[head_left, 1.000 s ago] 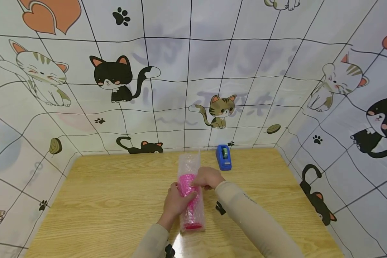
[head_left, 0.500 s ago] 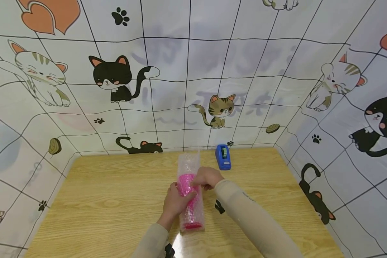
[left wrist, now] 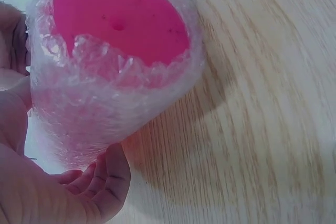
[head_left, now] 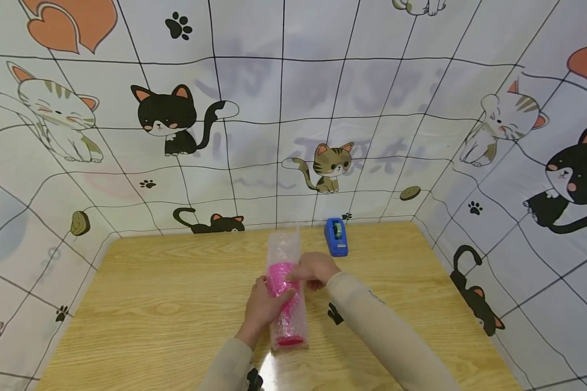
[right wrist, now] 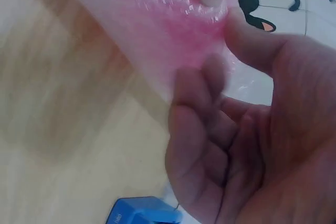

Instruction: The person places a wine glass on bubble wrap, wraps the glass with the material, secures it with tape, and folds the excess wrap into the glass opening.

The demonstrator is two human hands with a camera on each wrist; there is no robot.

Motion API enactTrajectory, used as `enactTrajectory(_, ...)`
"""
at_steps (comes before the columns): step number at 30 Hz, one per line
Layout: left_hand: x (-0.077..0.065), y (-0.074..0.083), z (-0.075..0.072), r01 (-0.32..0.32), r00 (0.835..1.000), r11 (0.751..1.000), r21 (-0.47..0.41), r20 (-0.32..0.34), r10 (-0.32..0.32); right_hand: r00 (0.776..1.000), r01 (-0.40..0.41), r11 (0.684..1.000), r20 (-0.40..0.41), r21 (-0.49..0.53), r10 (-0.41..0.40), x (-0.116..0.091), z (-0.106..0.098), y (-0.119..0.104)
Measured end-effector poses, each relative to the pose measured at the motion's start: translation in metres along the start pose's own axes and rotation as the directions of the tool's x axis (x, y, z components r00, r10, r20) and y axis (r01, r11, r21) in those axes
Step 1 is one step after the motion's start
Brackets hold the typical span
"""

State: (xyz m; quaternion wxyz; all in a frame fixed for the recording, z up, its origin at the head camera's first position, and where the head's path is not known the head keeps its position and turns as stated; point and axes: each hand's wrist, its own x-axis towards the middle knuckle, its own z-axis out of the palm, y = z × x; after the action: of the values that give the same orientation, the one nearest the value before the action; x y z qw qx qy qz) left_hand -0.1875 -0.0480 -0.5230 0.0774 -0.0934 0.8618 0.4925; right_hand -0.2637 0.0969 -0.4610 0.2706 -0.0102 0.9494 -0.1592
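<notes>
A pink cylinder lies lengthwise on the table inside clear bubble wrap. Its flat round end, with a small dimple at the centre, faces the left wrist camera. My left hand grips the wrapped cylinder from the left, thumb over the top and fingers curled low around its side. On the opposite side, my right hand has its thumb pressed on top of the wrap and its fingers curled against the side. Beyond the pink part, the bubble wrap extends as a loose, paler sleeve toward the back edge.
A blue tape dispenser with a roll of tape stands at the back, right of the wrapped cylinder. The wood-grain table meets a white cat-print cloth wall at the back and sides.
Both hands keep their hold on the wrapped cylinder with hardly any movement. The whole head view has shifted slightly, so the scene sits a little further left.
</notes>
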Motion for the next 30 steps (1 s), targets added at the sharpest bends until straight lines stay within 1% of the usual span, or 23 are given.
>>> enactTrajectory(5, 0.003, -0.003, -0.001, -0.013, 1.0, 1.0, -0.022, 0.008, 0.013, 1.0, 0.028, 0.998, 0.007, 0.063, -0.029, 0.0, 0.002, 0.004)
enactTrajectory(12, 0.005, -0.008, -0.001, -0.018, 0.999, 0.997, -0.069, 0.042, 0.021, 0.998, 0.027, 0.984, 0.053, 0.174, -0.037, 0.003, 0.003, 0.009)
enactTrajectory(21, 0.006, -0.009, -0.004, -0.021, 0.998, 0.997, -0.07, 0.063, 0.025, 0.991, 0.028, 0.946, 0.118, 0.323, -0.07, 0.011, 0.007, 0.019)
enactTrajectory(26, 0.008, -0.013, -0.006, -0.02, 0.996, 0.995, -0.102, 0.09, 0.029, 0.982, 0.045, 0.918, 0.152, 0.393, -0.113, 0.015, 0.01, 0.023)
enactTrajectory(30, 0.009, -0.014, -0.007, -0.009, 0.994, 0.993, -0.121, 0.109, 0.023, 0.979, 0.043, 0.901, 0.161, 0.431, -0.124, 0.018, 0.014, 0.028)
